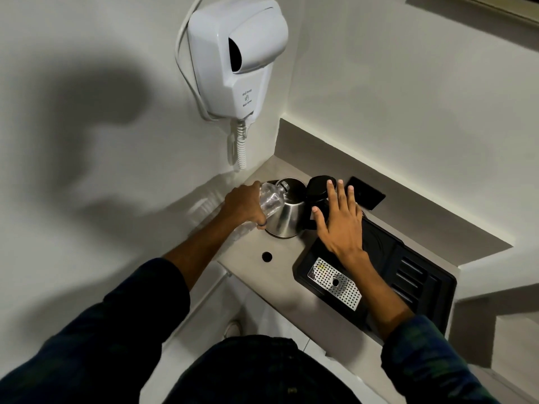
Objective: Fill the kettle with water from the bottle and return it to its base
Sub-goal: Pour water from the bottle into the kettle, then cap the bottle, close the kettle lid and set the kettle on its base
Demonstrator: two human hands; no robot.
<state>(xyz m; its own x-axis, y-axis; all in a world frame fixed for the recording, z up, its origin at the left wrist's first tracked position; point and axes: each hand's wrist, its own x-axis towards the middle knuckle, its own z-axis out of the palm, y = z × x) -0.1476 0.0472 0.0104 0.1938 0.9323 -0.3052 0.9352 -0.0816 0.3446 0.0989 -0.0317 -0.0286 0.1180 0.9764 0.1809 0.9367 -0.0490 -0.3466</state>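
Note:
A steel kettle (pixel 287 215) stands on the beige counter (pixel 256 266) in the corner, its black lid (pixel 319 188) flipped open. My left hand (pixel 243 207) grips a clear plastic bottle (pixel 271 201), tilted with its neck over the kettle's open mouth. My right hand (pixel 339 221) hovers flat, fingers spread, just right of the kettle over its black handle, and holds nothing. The kettle's base is not distinguishable; part of a black tray lies under my right hand.
A black tray (pixel 408 275) with a perforated metal drip plate (pixel 335 282) sits at the right. A black socket plate (pixel 367 193) lies behind it. A round hole (pixel 267 256) is in the counter. A white wall-mounted hair dryer (pixel 236 56) hangs above.

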